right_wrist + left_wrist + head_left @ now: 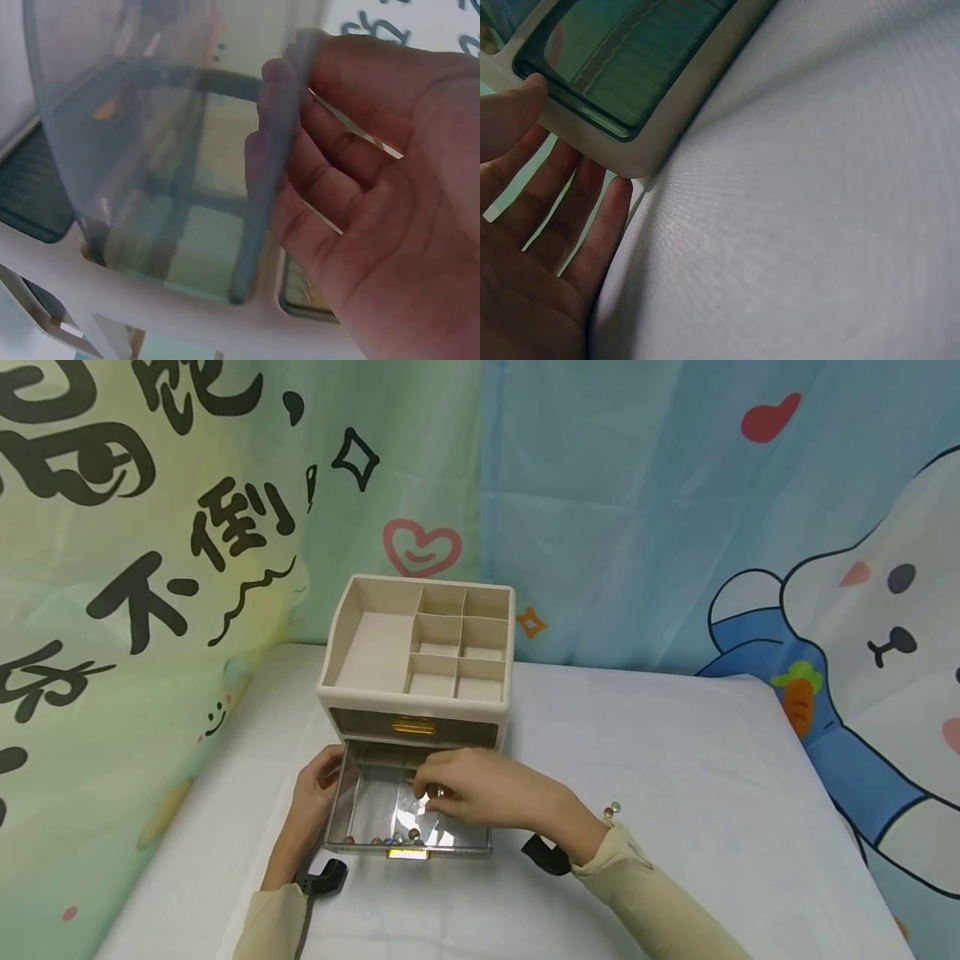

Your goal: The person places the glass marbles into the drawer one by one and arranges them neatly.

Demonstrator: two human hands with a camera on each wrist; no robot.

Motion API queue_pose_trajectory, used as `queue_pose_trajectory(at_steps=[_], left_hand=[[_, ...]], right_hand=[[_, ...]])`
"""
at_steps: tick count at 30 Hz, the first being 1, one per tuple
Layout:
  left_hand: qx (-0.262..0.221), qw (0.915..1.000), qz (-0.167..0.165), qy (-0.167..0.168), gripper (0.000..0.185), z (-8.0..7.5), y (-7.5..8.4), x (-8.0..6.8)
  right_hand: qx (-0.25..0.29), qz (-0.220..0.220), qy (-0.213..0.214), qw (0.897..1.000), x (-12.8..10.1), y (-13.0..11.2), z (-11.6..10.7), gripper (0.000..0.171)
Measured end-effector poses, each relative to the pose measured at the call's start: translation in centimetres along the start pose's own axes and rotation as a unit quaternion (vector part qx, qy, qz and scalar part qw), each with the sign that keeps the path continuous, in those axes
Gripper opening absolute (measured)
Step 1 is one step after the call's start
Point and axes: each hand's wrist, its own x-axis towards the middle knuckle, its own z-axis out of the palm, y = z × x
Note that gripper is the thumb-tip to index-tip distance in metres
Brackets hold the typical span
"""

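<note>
A cream desktop drawer organizer (416, 693) stands on the table with its lower clear drawer (363, 810) pulled out. Several small marbles (413, 834) lie along the drawer's front. My left hand (315, 793) is at the organizer's left side. In the left wrist view its thumb (529, 94) lies by the dark side window, and the other fingers meet the frame's edge, so it grips that corner. My right hand (480, 785) is over the drawer with bent fingers. In the right wrist view the fingertips (271, 105) show through the clear wall, with nothing visible held.
Two small marbles (612, 810) lie on the white table (675, 760) right of my right wrist. The shut upper drawer (367, 725) has a gold handle. Open compartments (435, 635) top the organizer. A printed cloth (600, 510) hangs behind the table.
</note>
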Motion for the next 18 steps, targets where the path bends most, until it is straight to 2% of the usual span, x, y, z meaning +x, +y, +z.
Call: queue_pose_trajectory(at_steps=[9, 18], left_hand=[[0.004, 1.0000, 0.000, 0.001, 0.031, 0.0, 0.0, 0.0], [-0.004, 1.0000, -0.003, 0.003, 0.031, 0.1, 0.0, 0.2]], right_hand=[[0.104, 0.026, 0.022, 0.994, -1.8, 0.7, -1.1, 0.015], [0.174, 0.044, 0.054, 0.982, -4.1, 1.7, -1.7, 0.016]])
